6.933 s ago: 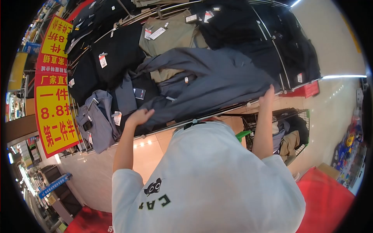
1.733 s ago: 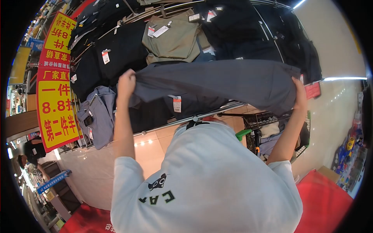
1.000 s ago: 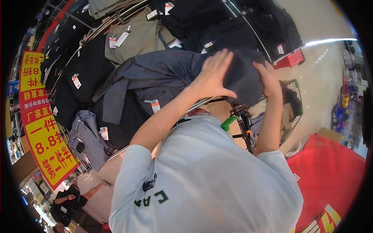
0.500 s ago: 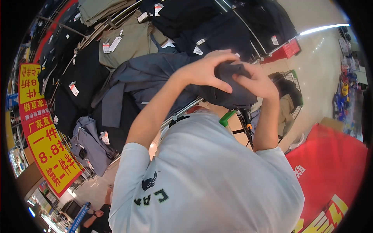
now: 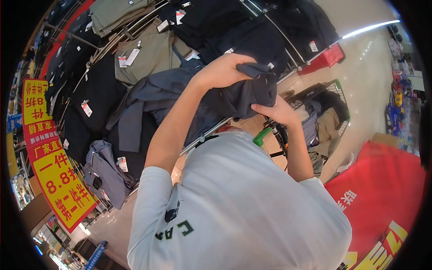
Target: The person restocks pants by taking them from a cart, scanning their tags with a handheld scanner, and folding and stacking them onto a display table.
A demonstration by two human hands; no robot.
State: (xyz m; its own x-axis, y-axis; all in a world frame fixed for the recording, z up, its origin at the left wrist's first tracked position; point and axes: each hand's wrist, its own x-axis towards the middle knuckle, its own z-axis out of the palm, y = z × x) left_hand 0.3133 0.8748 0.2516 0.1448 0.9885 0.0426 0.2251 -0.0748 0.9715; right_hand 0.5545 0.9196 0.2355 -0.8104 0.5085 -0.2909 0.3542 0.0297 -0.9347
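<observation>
Dark grey trousers (image 5: pixel 175 92) lie stretched across the clothes rack, their upper end lifted and bunched between my hands. My left hand (image 5: pixel 227 71) grips the top edge of this bunched end, with its fingertips partly hidden by the cloth. On the other side, my right hand (image 5: pixel 281 111) pinches the folded edge lower down, thumb in front and fingers behind the fabric. Under and around the trousers are black garments (image 5: pixel 101 85) with white and red tags and an olive-grey pair (image 5: pixel 144 56).
A metal rail (image 5: pixel 209 135) runs between my body and the rack. To the right stands a wire shopping cart (image 5: pixel 339 96) with clothes inside. A red-covered stand (image 5: pixel 382 184) is at lower right, a red and yellow sign (image 5: pixel 58 175) at left.
My hands have moved slightly left, and the right hand has dropped lower along the cloth. The trousers' bunched end has opened out more between them.
</observation>
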